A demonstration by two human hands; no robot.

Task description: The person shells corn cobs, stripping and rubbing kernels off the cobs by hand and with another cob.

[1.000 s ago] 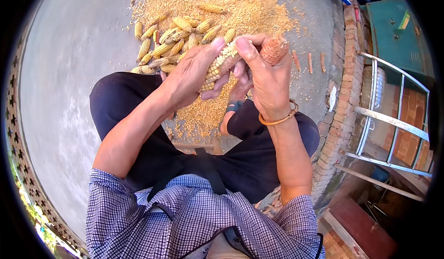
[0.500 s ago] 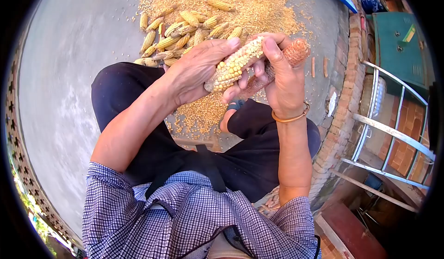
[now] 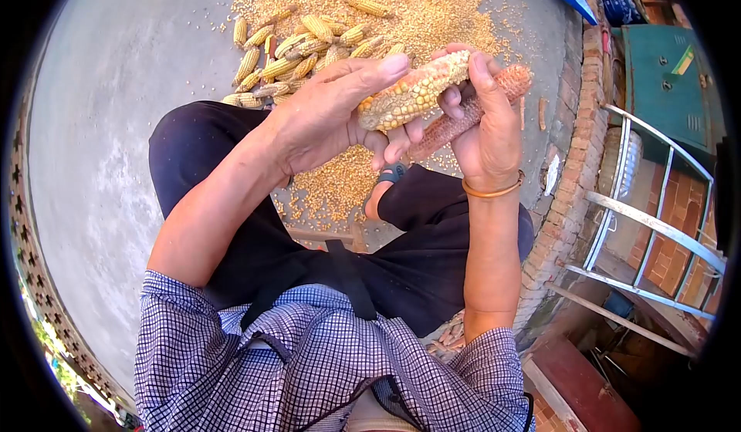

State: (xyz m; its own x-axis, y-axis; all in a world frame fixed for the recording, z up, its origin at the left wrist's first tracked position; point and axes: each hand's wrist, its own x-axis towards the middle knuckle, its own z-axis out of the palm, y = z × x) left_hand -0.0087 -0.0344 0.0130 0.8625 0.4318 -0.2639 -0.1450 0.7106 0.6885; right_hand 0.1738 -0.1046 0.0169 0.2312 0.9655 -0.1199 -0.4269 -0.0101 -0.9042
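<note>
A partly shelled ear of corn (image 3: 409, 102) is held slantwise between my hands, kernels on its near side and bare patches along the top and right end. My left hand (image 3: 340, 100) is closed round its lower left end, thumb on top and fingertips beneath. My right hand (image 3: 486, 123) grips its right end between thumb and fingers. Tucked in the same right hand, behind the thumb, is a reddish bare corn cob (image 3: 512, 83). Its middle is partly hidden by the hand.
Beyond my hands lie a pile of unshelled ears (image 3: 282, 67) and a wide spread of loose kernels (image 3: 440, 23). More kernels (image 3: 332, 189) lie between my legs. A low brick edge (image 3: 575, 146) and a metal ladder-like frame (image 3: 656, 220) stand at the right.
Both hands have moved slightly right with the ear and the bare cob. The ear has turned to a flatter slant, and its kernel rows show differently. My left thumb has lifted somewhat.
</note>
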